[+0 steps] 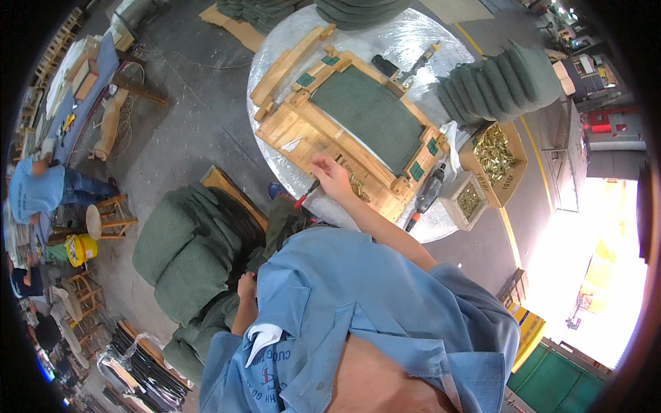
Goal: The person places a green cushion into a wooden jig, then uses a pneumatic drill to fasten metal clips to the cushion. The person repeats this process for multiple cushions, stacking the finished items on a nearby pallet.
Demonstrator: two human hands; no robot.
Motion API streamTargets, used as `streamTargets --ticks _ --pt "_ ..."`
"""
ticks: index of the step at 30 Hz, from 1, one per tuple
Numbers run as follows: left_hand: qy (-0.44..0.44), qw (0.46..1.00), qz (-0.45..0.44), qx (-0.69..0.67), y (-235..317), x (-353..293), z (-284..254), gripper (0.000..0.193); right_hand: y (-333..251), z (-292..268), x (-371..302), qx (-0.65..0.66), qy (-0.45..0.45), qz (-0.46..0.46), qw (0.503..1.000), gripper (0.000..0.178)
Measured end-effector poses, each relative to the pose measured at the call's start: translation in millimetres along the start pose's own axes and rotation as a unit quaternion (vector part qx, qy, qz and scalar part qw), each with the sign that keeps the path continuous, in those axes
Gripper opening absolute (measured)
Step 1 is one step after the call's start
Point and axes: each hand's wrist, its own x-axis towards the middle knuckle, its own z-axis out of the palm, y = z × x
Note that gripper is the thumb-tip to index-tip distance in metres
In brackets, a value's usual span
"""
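My right hand [330,177] is over the near side of a wooden board [282,131], its fingers curled. A slim tool with a red end and dark shaft [306,195] shows beside the thumb; whether the hand grips it is unclear. Small brass-coloured pieces [357,184] lie on the board close by. Beyond is a wooden frame [320,72] with a green carpet panel [372,113] and small green patches at its corners. Low by my body, my left hand [247,284] is closed beside a stack of green carpet pads [196,248]; what it holds, if anything, is hidden.
A film-wrapped round table [275,51] carries the work. To its right are a power driver [431,189], a small box of screws [469,201], a carton of brass-coloured hardware [496,155] and stacked green pads [501,86]. A co-worker [38,189] is by a bench at left.
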Motion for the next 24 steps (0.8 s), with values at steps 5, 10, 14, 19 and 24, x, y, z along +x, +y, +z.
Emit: streamTargets --ticks 5,10,14,19,24 --pt "0.084 0.975 0.060 -0.197 65.8 -20.2 3.5 0.047 -12.6 24.7 -9.8 -0.177 -0.081 -0.019 0.981 0.033" --pt "0.070 0.962 0.148 -0.219 76.6 26.7 30.8 0.042 -17.8 53.6 -20.6 -0.489 -0.301 -0.165 0.802 0.031" --pt "0.063 0.963 0.156 -0.210 88.3 39.1 19.6 0.040 -5.8 67.9 -16.2 -0.572 -0.336 -0.125 0.738 0.032" --pt "-0.020 0.945 0.054 -0.323 95.0 24.0 -22.9 0.038 -57.2 59.2 -36.9 -0.424 -0.306 -0.147 0.840 0.030" --pt "-0.025 0.914 0.049 -0.403 63.2 43.7 -8.5 0.038 -46.9 29.7 -16.4 -0.202 -0.144 -0.111 0.963 0.026"
